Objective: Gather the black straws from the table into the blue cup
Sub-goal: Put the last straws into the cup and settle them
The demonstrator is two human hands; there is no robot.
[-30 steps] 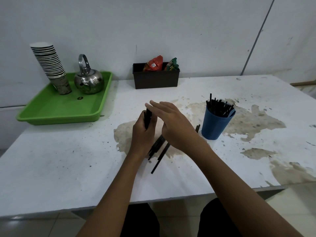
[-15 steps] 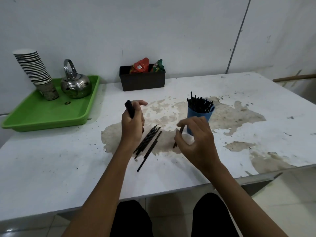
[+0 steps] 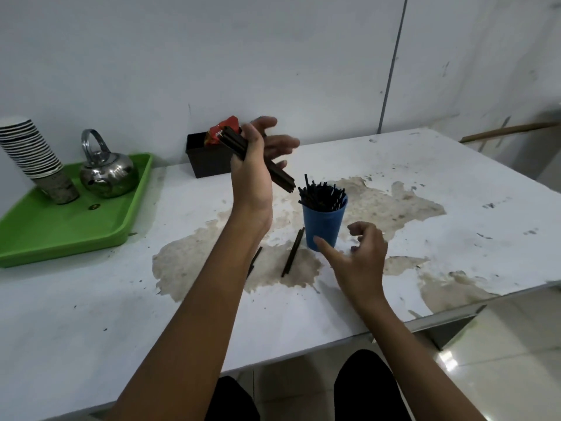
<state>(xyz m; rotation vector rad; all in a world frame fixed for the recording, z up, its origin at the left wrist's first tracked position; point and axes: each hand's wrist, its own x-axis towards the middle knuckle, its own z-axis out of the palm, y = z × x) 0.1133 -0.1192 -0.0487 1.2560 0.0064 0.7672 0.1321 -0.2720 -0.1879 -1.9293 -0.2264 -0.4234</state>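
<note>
The blue cup (image 3: 324,227) stands near the table's middle, packed with black straws (image 3: 322,196). My left hand (image 3: 254,168) is raised just left of the cup's rim. It holds a bundle of black straws (image 3: 280,177), tilted with the lower ends close to the cup's mouth, and the fingers are partly spread. My right hand (image 3: 362,256) hovers beside the cup's lower right, fingers curled apart, holding nothing. Loose black straws (image 3: 292,256) lie on the table left of the cup. More straws (image 3: 254,262) are partly hidden by my left forearm.
A green tray (image 3: 45,238) at the left holds a metal kettle (image 3: 106,171) and a stack of paper cups (image 3: 33,159). A black box (image 3: 209,159) with snack packets sits at the wall. The table's front edge (image 3: 334,335) runs near my knees.
My left hand has lifted its bundle of straws up and right toward the cup's mouth. My right hand left the straw by the cup and moved beside the cup's base.
</note>
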